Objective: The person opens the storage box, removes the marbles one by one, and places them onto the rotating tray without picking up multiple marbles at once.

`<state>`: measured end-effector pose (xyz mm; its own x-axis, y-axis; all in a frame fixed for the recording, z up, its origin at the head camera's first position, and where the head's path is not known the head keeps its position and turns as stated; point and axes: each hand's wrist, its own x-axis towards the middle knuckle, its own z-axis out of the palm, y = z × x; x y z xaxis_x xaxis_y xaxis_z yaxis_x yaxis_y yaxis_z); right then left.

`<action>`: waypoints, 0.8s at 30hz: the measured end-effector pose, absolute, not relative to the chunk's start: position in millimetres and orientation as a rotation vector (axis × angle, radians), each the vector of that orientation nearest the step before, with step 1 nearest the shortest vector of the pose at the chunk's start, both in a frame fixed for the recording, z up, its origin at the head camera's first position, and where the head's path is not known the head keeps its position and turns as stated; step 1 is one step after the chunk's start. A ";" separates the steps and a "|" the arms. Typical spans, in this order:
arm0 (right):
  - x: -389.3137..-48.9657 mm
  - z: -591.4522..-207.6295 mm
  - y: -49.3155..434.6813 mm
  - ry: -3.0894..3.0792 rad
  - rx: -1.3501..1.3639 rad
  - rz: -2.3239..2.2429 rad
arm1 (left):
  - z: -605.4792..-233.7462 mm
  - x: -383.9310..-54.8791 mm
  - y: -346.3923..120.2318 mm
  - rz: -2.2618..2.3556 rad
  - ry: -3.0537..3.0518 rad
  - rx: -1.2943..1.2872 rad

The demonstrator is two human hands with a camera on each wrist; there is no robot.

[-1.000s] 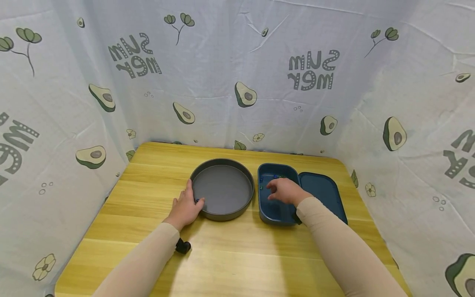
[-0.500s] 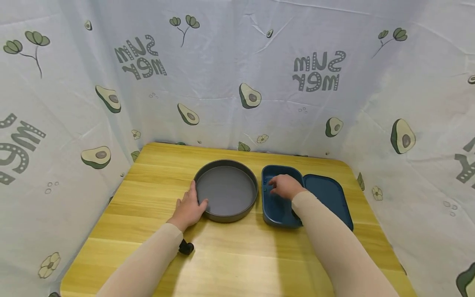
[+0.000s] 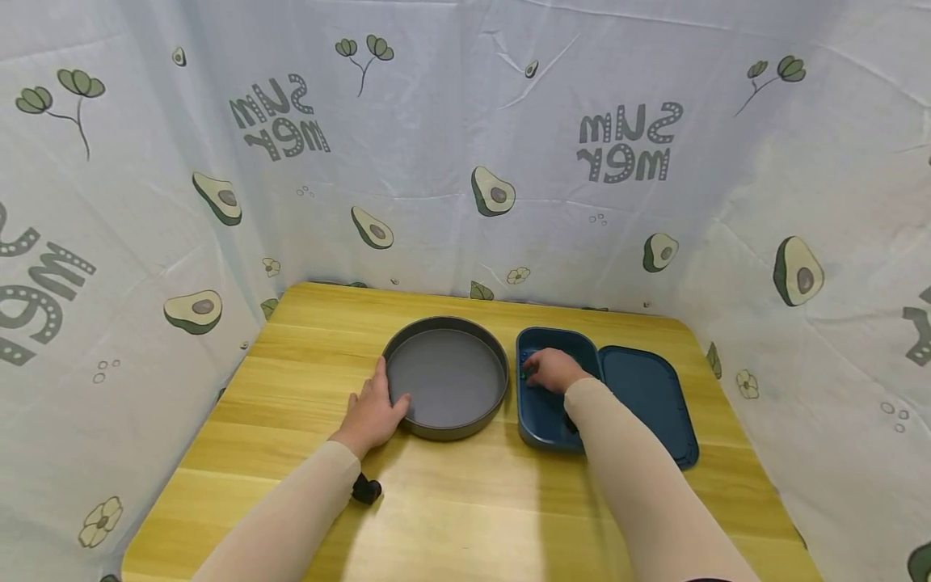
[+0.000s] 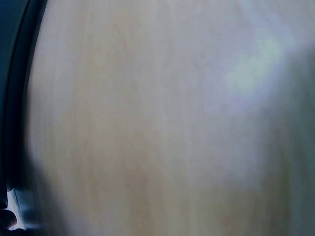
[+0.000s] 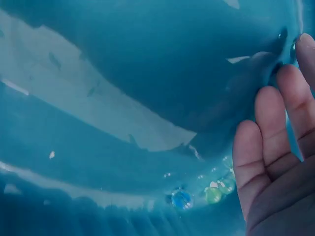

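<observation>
My left hand (image 3: pixel 369 414) holds the near left side of a round grey pan (image 3: pixel 458 380), its thumb over the rim and its fingers along the outside wall. To the right, my right hand (image 3: pixel 556 372) reaches down into a blue rectangular box (image 3: pixel 541 436). Its fingertips are at the box's left wall beside small glass marbles. In the right wrist view the fingers are slightly bent, a dark green marble (image 5: pixel 294 50) by their tips; the thumb's contact cannot be told. A blue marble (image 5: pixel 182 199) and a green marble (image 5: pixel 213 195) lie near the lower edge.
The box's blue lid (image 3: pixel 647 396) lies flat against its right side. Both containers stand on a yellow wooden table (image 3: pixel 451 501). A patterned white curtain (image 3: pixel 429 145) surrounds the back and sides. Blurred wood grain (image 4: pixel 147 123) fills most of the left wrist view.
My right hand has lowered into the box and moved to its left wall, its fingers now closer together near a green marble. The left hand keeps its place on the pan. The head view shifted slightly.
</observation>
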<state>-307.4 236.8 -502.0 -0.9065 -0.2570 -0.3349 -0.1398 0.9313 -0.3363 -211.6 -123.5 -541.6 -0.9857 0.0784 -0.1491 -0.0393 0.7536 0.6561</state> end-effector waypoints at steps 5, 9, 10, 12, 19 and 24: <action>-308.4 -505.9 237.8 2.702 -0.267 -0.480 | -542.2 -210.4 -123.1 1.071 2.780 0.025; -307.6 -507.7 237.4 2.694 -0.257 -0.541 | -542.5 -210.3 -123.0 1.066 2.784 0.021; -307.5 -508.1 237.3 2.695 -0.260 -0.549 | -542.3 -210.0 -123.0 1.065 2.786 0.020; -307.1 -508.7 236.5 2.694 -0.256 -0.562 | -542.0 -209.1 -122.9 1.064 2.794 0.025; -306.8 -510.9 235.5 2.695 -0.234 -0.549 | -536.7 -205.3 -121.7 1.084 2.786 0.033; -306.4 -512.9 235.1 2.707 -0.250 -0.548 | -536.8 -205.1 -122.5 1.083 2.794 0.035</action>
<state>-306.4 235.1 -512.9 -0.9171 -0.2412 -0.3175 -0.0988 0.9089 -0.4052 -205.1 -122.5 -536.8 -0.9893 0.0738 -0.1260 -0.0304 0.7401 0.6718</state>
